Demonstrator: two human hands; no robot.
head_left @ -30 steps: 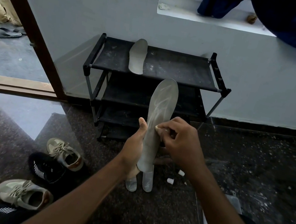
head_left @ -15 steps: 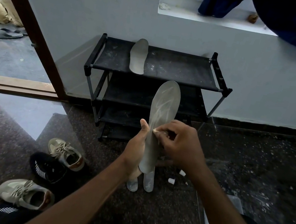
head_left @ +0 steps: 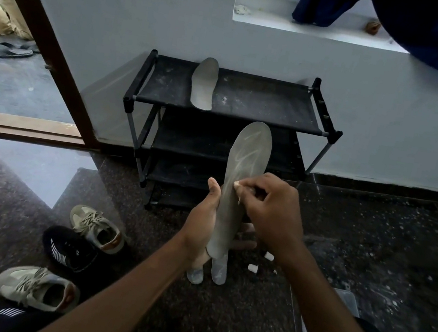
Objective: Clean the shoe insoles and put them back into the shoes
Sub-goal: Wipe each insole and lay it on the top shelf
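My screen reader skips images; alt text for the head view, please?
A left hand holds a grey insole upright while the right hand presses a small white piece against it. Behind, another insole lies on a black rack.

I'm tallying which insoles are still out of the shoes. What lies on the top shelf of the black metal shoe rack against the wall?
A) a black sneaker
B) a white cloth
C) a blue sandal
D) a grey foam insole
D: one grey foam insole lies on the rack's black fabric top shelf.
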